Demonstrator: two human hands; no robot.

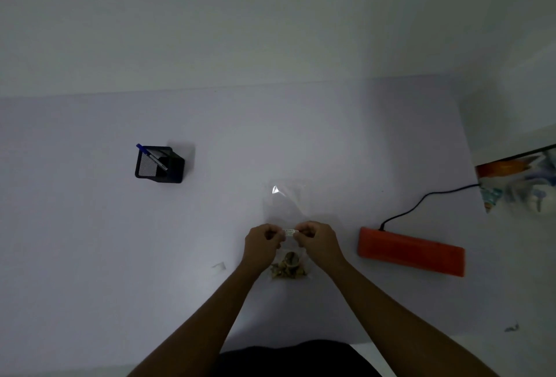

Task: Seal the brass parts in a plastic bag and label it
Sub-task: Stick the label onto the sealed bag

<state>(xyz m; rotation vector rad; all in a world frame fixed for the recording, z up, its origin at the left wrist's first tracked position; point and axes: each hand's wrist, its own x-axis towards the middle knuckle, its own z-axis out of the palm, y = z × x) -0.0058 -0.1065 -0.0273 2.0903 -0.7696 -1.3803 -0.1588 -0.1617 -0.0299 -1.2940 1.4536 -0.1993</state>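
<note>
**Now pinching something small above the bagged brass**

Right below my knuckles sits the plastic bag (293,259), lying flat on the white table (90,256) with the brass parts (288,268) heaped at its near end. Both hands are closed to a narrow pinch: my left hand (263,246) and right hand (319,243) hold the two ends of a small pale strip (289,231) between thumb and fingertip. Whether that strip is the bag's own seal or a label, I cannot tell in this dim light.

I judge the film will be thin, limp and slippery, so it is best gripped at the top edge, near the corners, where it will not slide. The brass is the only real weight, and it should drag the bottom down and shift if I lift. A second sheet of clear plastic (282,199) lies just beyond my hands.

For room: the orange device (410,252) with its black cord (421,200) is near on my right, the pen holder (158,166) with its blue pen (152,157) well apart on the far left. The table's near edge is close to my body, and a small scrap (219,266) lies left of the bag.
</note>
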